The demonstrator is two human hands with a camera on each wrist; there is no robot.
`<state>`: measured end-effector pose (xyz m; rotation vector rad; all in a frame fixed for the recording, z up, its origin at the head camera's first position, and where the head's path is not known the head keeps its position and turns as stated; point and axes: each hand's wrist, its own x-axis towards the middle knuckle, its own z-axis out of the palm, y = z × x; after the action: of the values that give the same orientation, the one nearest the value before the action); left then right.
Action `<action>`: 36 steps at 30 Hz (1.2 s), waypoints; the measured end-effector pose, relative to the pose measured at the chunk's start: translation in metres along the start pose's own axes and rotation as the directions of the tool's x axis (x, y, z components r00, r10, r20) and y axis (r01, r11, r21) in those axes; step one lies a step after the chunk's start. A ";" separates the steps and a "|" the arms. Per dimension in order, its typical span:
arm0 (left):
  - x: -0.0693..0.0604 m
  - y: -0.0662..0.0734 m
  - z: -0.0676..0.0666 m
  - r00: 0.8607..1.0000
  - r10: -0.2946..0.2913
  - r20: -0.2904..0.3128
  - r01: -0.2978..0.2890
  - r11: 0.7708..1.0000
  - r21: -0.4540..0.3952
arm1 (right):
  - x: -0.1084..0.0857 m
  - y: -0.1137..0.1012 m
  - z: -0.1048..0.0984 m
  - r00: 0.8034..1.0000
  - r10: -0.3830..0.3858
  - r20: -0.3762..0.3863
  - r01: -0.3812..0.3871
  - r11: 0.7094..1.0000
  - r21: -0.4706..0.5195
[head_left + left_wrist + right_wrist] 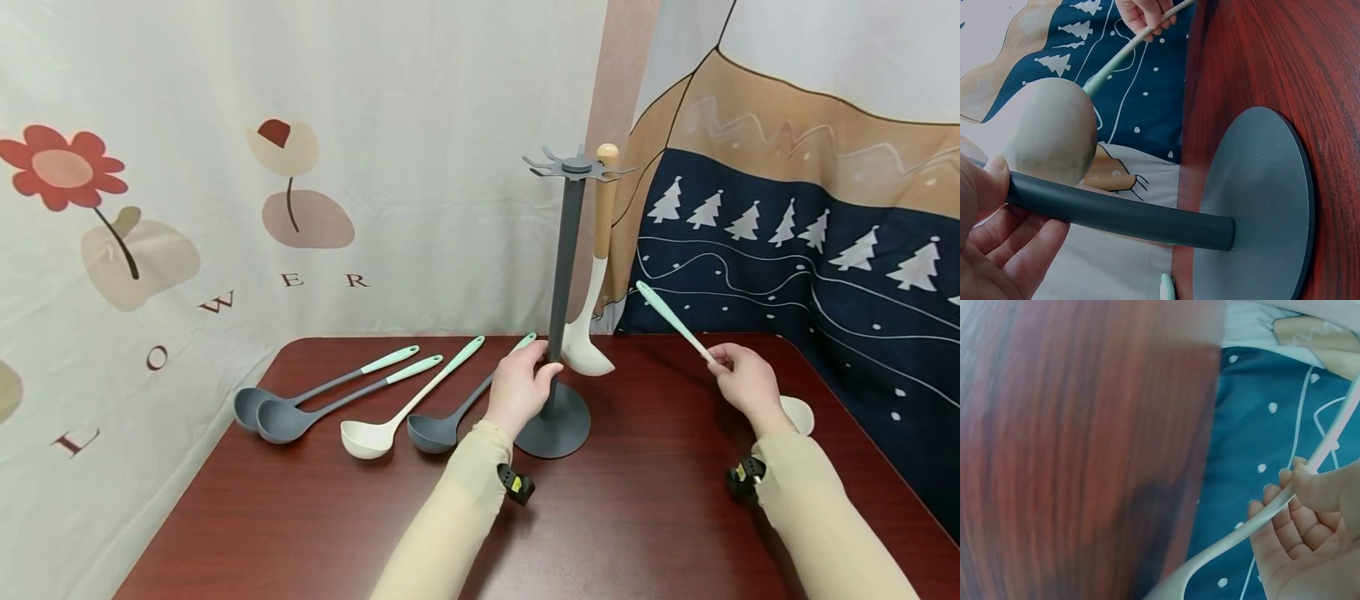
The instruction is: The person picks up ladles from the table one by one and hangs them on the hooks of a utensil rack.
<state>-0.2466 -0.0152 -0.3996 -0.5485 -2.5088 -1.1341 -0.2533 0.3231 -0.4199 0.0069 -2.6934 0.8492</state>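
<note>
Your left fingers (pixel 1035 253) grip a dark grey pole stand (pixel 566 258). Mint-handled white ladle (pixel 674 322)'s pinched in your right fingers (pixel 1307 522).

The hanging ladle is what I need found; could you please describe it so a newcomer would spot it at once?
On the brown table, find the tall grey stand that the left hand grips. From its top, on the side toward the right hand, hangs the ladle. Its tan handle sets it apart from the other ladles, whose handles are green.
</note>
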 end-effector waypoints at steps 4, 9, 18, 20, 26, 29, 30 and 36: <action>0.000 0.000 0.000 1.000 -0.001 0.000 0.001 1.000 -0.004 | -0.003 -0.009 -0.003 1.000 0.007 -0.020 -0.006 0.999 0.051; 0.000 0.000 0.000 1.000 -0.006 0.003 0.006 1.000 -0.008 | -0.005 -0.024 -0.008 0.999 0.038 -0.029 -0.034 0.992 0.125; -0.001 -0.002 0.000 1.000 0.007 -0.006 -0.007 1.000 0.000 | -0.007 -0.050 -0.013 0.995 0.052 -0.084 -0.034 0.979 0.200; -0.001 -0.002 0.000 1.000 0.008 -0.007 -0.008 1.000 0.001 | -0.007 -0.057 -0.014 0.994 0.053 -0.093 -0.031 0.975 0.221; -0.001 0.000 -0.001 1.000 0.004 -0.004 -0.004 1.000 -0.006 | -0.009 -0.079 -0.019 0.992 0.020 -0.126 0.018 0.956 0.292; -0.001 0.001 -0.002 1.000 0.000 0.001 0.000 1.000 -0.013 | -0.009 -0.090 -0.022 0.989 -0.003 -0.150 0.052 0.944 0.326; -0.001 0.001 -0.002 1.000 -0.002 0.003 0.002 1.000 -0.014 | -0.009 -0.094 -0.023 0.987 -0.007 -0.158 0.061 0.940 0.337; -0.001 0.001 -0.002 1.000 -0.005 0.005 0.005 1.000 -0.012 | -0.011 -0.114 -0.027 0.982 -0.031 -0.188 0.105 0.909 0.402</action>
<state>-0.2446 -0.0165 -0.3977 -0.5498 -2.5105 -1.1519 -0.2232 0.2434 -0.3387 0.1145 -2.2894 1.3118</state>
